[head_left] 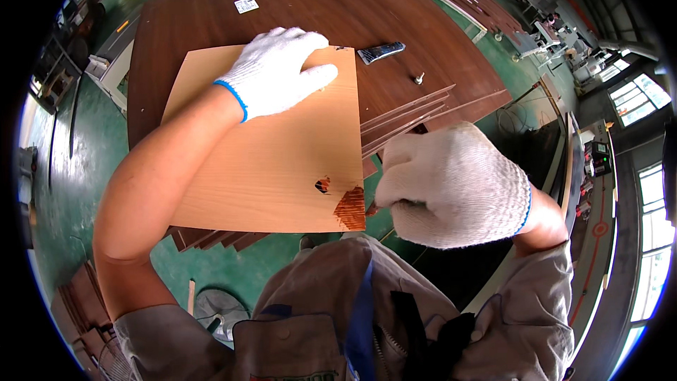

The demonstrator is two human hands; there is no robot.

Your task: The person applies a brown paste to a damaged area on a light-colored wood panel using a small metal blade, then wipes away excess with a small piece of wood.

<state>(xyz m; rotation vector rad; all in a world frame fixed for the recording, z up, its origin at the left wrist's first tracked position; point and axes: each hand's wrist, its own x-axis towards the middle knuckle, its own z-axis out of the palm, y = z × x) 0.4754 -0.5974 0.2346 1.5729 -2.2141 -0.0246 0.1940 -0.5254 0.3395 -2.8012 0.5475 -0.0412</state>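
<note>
Where the room opens out at the left, a shiny green floor (70,155) runs beneath the clutter, and some brown planks (77,303) are piled near the lower edge. Next comes a broad stack of brown boards (190,17), dark and smooth on top, its layers stepping out unevenly along the near and right sides. Below it, a round fan (220,308) shows near the person's clothing. A white label (246,5) sits toward the far part of the stack's top.

On the stack lies a pale wood sheet (271,162), with fine grain. The left hand (278,74), in a white glove, rests on its far part, the grip spread, thumb apart from the fingers. Near the sheet's near right corner are a small dark spot (322,184) and a reddish-brown patch (350,209).

Beyond the sheet's right edge lie a dark packet (381,52) and a small white object (419,79). The gloved right hand (451,187) is just beside that edge, its fingers curled; whether its grip pinches anything cannot be told. Farther right stand a dark control box (600,158) and bright windows (640,99).
</note>
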